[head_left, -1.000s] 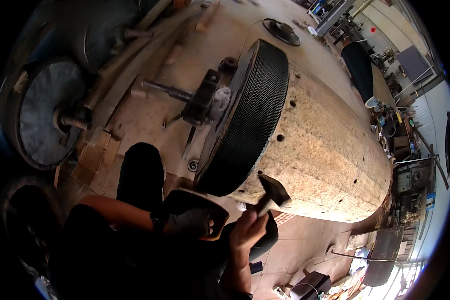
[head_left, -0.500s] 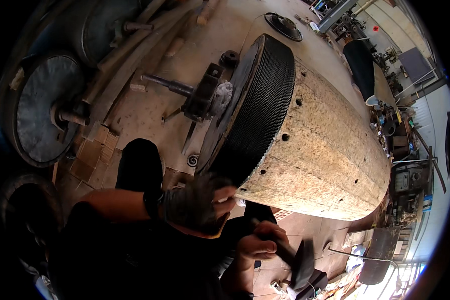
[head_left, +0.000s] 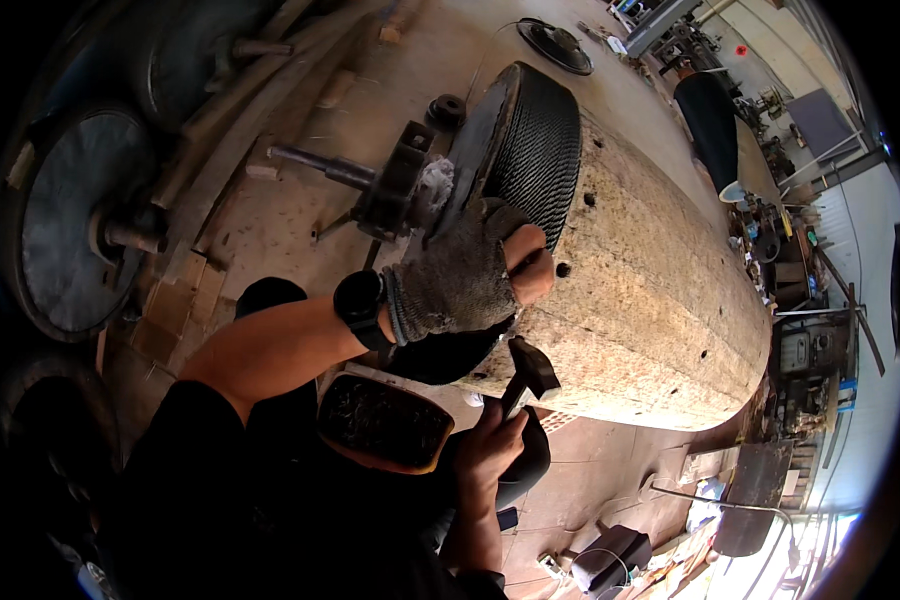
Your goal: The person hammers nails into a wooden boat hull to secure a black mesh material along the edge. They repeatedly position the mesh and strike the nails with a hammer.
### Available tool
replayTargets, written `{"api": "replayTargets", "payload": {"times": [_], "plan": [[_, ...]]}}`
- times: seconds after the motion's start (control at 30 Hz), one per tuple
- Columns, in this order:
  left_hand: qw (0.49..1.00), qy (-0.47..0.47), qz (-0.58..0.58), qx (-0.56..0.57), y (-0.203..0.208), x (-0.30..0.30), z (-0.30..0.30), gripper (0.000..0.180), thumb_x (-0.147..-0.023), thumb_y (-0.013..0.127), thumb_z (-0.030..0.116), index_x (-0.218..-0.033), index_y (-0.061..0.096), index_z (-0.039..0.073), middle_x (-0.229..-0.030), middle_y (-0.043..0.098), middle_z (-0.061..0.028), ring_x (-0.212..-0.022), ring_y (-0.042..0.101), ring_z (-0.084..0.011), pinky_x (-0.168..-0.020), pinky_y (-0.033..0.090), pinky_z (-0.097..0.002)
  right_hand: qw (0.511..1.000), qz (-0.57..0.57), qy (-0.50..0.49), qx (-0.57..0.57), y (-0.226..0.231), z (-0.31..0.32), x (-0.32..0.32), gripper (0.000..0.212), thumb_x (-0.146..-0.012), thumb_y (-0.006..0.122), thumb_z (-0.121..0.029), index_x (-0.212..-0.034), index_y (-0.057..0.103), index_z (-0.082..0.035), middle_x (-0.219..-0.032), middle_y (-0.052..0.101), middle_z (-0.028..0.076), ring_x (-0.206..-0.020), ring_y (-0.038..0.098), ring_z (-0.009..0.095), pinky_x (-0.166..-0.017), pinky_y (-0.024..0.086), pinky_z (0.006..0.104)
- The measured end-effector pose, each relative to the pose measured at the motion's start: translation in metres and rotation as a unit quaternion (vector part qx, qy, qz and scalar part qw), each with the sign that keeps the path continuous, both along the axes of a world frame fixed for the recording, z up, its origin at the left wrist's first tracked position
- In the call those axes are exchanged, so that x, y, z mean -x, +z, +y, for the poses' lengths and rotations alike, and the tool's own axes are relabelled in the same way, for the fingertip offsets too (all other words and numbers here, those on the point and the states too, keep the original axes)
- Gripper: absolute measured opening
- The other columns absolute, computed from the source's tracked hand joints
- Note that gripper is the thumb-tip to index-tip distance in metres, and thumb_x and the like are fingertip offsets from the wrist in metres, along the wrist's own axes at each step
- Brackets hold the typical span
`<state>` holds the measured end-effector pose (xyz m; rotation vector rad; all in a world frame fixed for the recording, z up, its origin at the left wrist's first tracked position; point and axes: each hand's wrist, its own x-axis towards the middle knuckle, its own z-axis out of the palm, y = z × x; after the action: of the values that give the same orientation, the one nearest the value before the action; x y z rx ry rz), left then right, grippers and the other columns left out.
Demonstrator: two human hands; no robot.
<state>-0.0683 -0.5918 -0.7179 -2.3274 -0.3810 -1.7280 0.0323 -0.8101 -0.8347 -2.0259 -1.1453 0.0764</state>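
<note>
A large drum lies on its side, with a mottled tan surface and small dark holes. Round its left end runs a black, rope-textured band. My left hand, in a grey fingerless glove, rests where the band meets the tan surface. Its fingers are curled closed at that seam; whatever they pinch is hidden. Lower down, my right hand grips a hammer by the handle, its dark head raised close to the drum's lower side. Below my left forearm sits an open container with dark, loose contents.
A metal shaft and block stick out from the drum's left end. Dark round drums and long timbers lie at the left. A round flanged disc is on the floor beyond. Workshop clutter lines the right.
My left hand has moved up along the band's edge from the drum's lower side. My right hand has lifted the hammer up and left, toward the drum. The view has shifted slightly.
</note>
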Motion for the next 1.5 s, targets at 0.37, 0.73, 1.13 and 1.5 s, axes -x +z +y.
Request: {"api": "replayTargets", "payload": {"times": [0.37, 0.73, 1.13, 1.5], "plan": [[0.997, 0.059, 0.050, 0.000, 0.006, 0.003, -0.002, 0.024, -0.076, 0.070, 0.013, -0.095, 0.058, 0.007, -0.082, 0.048, -0.0059, -0.079, 0.055, -0.0242, -0.075, 0.048, -0.0421, 0.997, -0.034, 0.045, -0.058, 0.008, 0.003, -0.001, 0.028, -0.102, 0.050, -0.019, -0.094, 0.052, 0.008, -0.060, 0.053, 0.019, -0.048, 0.050, 0.037, -0.045, 0.038, 0.0389], [0.997, 0.035, 0.062, 0.014, 0.005, 0.000, -0.003, 0.034, -0.076, 0.075, 0.011, -0.106, 0.060, 0.009, -0.100, 0.061, -0.0063, -0.094, 0.062, -0.0281, -0.084, 0.048, -0.0530, 0.994, -0.040, 0.015, -0.105, 0.006, -0.007, -0.002, 0.014, -0.092, 0.063, -0.008, -0.089, 0.056, 0.003, -0.067, 0.061, 0.022, -0.057, 0.063, 0.037, -0.047, 0.047, 0.0418], [0.990, 0.011, 0.006, 0.142, 0.001, -0.008, 0.003, 0.025, -0.074, 0.073, 0.004, -0.095, 0.061, 0.008, -0.087, 0.055, -0.0048, -0.078, 0.057, -0.0241, -0.069, 0.048, -0.0418, 0.981, -0.028, 0.003, -0.189, 0.011, 0.012, -0.003, 0.012, -0.095, 0.058, -0.008, -0.095, 0.056, 0.004, -0.064, 0.060, 0.020, -0.054, 0.062, 0.039, -0.049, 0.047, 0.0405], [0.992, 0.088, 0.089, 0.029, 0.003, -0.009, 0.014, 0.033, -0.077, 0.068, 0.000, -0.108, 0.060, 0.005, -0.099, 0.056, -0.0111, -0.085, 0.058, -0.0295, -0.071, 0.050, -0.0432, 0.995, -0.050, 0.045, -0.068, -0.014, -0.001, -0.017, 0.026, -0.093, 0.063, -0.008, -0.112, 0.050, 0.005, -0.070, 0.061, 0.022, -0.062, 0.063, 0.045, -0.054, 0.051, 0.0474]]}}
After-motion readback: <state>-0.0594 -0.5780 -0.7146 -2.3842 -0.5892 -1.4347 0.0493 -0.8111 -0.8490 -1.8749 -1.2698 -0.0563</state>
